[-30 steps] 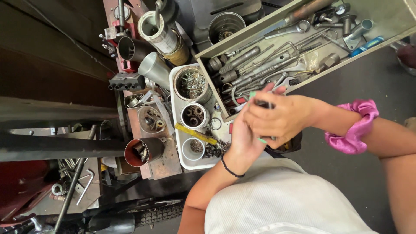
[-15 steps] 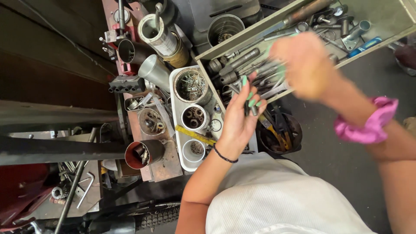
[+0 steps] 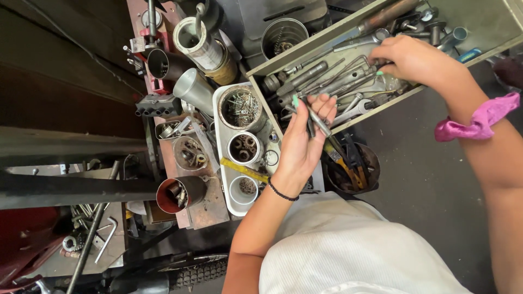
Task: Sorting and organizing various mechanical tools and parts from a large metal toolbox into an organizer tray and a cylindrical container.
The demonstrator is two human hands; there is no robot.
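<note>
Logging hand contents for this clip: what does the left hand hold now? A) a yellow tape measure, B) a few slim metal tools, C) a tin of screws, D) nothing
B: the left hand grips a few slim metal tools, while the right hand reaches into the grey tool tray.

The scrunchie [image 3: 479, 122] on the right wrist is bright pink. Left of it, the tool drawer [image 3: 490, 24] is pale grey-green, and the tools [image 3: 327, 76] inside are dull silver. One small blue part [image 3: 468, 54] lies near the drawer's edge. The left hand [image 3: 302, 139] has mint green nails and wears a black bracelet [image 3: 282, 191]. Beside the drawer, the tray [image 3: 222, 179] is white. Below the drawer, the pliers [image 3: 343, 166] have yellow handles. The shirt [image 3: 354, 250] is white with fine ribs.
</note>
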